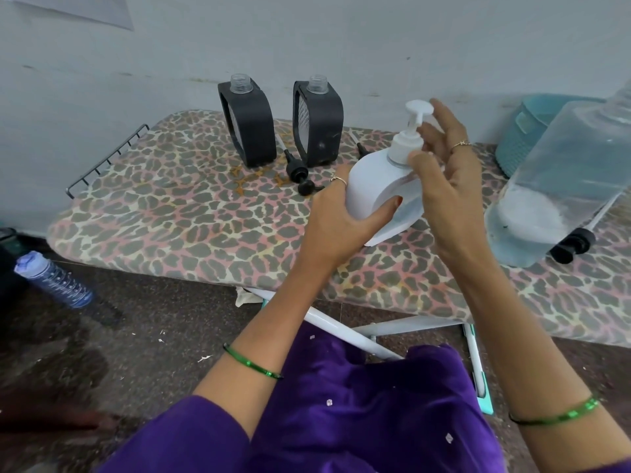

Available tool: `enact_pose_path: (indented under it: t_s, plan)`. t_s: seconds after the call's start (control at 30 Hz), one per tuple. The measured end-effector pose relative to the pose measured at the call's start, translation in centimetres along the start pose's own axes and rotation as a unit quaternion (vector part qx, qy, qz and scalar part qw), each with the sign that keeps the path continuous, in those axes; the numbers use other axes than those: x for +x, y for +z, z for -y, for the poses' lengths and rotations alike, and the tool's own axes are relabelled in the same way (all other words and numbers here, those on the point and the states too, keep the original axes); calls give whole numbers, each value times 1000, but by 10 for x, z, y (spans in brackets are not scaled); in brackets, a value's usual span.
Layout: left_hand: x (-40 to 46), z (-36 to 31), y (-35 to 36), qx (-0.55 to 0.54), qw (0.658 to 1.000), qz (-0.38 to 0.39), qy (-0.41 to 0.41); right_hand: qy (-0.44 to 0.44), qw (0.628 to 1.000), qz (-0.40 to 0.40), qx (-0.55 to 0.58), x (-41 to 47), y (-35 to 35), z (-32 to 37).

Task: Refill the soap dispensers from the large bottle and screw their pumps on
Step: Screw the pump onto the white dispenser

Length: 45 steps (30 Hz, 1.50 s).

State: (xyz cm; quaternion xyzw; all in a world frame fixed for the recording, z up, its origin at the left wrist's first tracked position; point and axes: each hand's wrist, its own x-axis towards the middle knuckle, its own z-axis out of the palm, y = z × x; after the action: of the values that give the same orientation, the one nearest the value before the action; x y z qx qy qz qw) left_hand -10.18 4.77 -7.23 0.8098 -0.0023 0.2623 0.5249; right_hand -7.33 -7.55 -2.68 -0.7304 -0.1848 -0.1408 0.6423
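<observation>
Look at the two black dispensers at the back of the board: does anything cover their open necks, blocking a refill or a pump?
Nothing visible does. Both black dispensers stand with bare threaded necks; their black pumps lie on the board beside them.

Soft, even, fairly dim light fills the scene, with a cool bluish cast on the wall [341, 39]. Shadows are faint. The wide lens bends the edges, stretching the large bottle [560, 179] at right. Detail looks slightly smeared and soft throughout.
</observation>
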Motion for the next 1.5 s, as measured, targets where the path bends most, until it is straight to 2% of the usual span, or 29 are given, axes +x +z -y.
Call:
enact_pose_path:
  t_s: [0.13,0.27,0.57,0.8,0.9,1.03,1.17,1.23,1.5]
  plan:
    - [1,-1,-1,-2,1000,-6,3,-20,999,-22,-42,-1,3,0]
    - [0,-2,0,6,1000,-1,5,-13,997,-63,-37,0,2,2]
    - [-1,-2,0,-1,1000,0,1,41,997,66,1,11,-11,16]
    - [-2,-2,0,7,1000,9,-4,26,998,-13,-50,14,-7,10]
    - [-2,-2,0,11,1000,8,-6,14,997,-22,-73,16,0,8]
    - [-2,-2,0,5,1000,4,-7,40,996,17,-75,16,-4,12]
    - [-1,-1,0,4,1000,7,-7,66,994,90,11,13,-17,14]
    - [-1,-1,0,4,1000,6,-3,58,993,102,22,14,-18,15]
    - [0,2,0,8,1000,7,-2,73,997,4,13,15,-8,9]
